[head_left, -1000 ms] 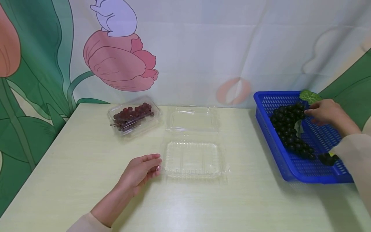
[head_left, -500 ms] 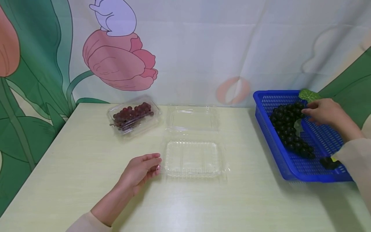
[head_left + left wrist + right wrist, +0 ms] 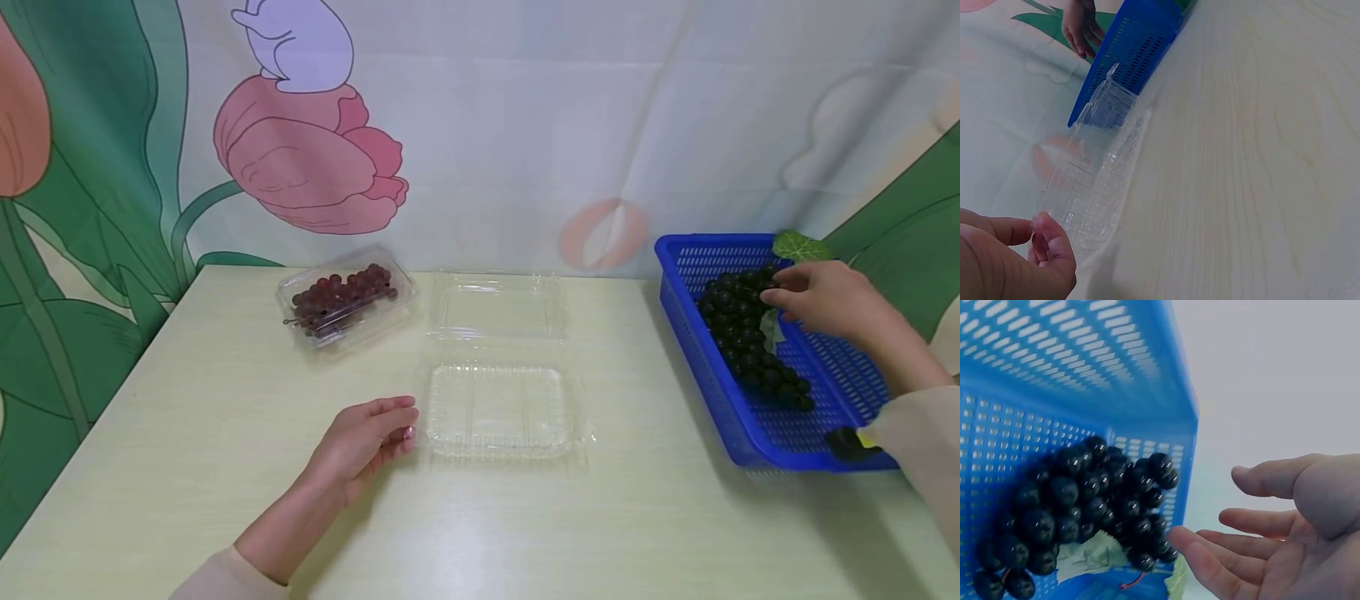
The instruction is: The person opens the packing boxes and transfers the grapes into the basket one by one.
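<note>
A clear plastic clamshell container [image 3: 498, 410] lies unfolded on the table, its lid towards the back. At its left edge my left hand [image 3: 367, 446] pinches the rim between thumb and finger, as the left wrist view shows. My right hand [image 3: 832, 302] hovers over the blue basket [image 3: 697, 367], its fingers spread and nothing held. Just left of those fingers, a bunch of black grapes [image 3: 750, 342] lies in the basket. In the right wrist view, the thumb stands apart from the fingers, beside the grapes' reddish stem [image 3: 1132, 581] and a pale green leaf [image 3: 1091, 556].
A second clear box [image 3: 405, 292], with red grapes [image 3: 345, 300] inside, stands at the back left. Another green leaf [image 3: 801, 247] pokes over the basket's back rim. Behind the table [image 3: 487, 525] hangs a printed cloth [image 3: 487, 150]. A dark object [image 3: 851, 444] shows by the right sleeve.
The right hand has shifted slightly left, closer over the black grapes, with its thumb and fingers wider apart. My left hand and the container have stayed in place.
</note>
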Tool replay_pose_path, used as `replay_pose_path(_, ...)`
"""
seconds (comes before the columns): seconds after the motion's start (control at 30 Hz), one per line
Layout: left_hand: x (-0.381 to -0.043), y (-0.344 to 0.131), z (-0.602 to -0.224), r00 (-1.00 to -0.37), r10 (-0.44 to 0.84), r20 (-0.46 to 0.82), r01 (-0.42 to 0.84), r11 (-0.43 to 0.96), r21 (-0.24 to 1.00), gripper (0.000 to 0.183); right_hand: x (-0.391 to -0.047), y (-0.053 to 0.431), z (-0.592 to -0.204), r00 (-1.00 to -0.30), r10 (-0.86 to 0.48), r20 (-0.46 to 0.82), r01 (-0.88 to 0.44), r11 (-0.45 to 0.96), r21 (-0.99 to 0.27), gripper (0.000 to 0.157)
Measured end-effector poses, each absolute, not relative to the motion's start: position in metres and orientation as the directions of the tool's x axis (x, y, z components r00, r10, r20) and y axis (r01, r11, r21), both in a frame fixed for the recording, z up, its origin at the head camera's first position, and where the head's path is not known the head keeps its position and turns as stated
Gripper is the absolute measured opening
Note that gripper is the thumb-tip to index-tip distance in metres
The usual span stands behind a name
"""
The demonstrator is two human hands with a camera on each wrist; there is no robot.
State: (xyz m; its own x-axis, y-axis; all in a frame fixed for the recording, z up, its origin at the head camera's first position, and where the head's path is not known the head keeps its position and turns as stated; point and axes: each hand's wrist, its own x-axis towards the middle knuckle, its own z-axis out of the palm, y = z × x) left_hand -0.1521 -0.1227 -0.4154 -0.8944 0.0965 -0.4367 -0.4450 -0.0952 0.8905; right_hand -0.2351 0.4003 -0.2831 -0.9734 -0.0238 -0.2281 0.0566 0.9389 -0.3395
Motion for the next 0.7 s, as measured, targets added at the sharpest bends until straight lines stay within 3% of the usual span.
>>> replay_pose_path(0.3,-0.151,-0.122,-0.416,-0.891,0.104,-0.443,-0.452,-0.086,0.888,0.038,-0.216,0.378,-0.277,-0.978,-0.077,-0.196,-0.022,0.964,-0.267,0.072)
replay_pose_path(0.7,-0.150,-0.123,-0.418,-0.891,0.115,-0.439,-0.450,-0.086,0.889,0.038,-0.181,0.351,-0.282,-0.973,-0.129,-0.190,-0.072,0.957,-0.283,0.067)
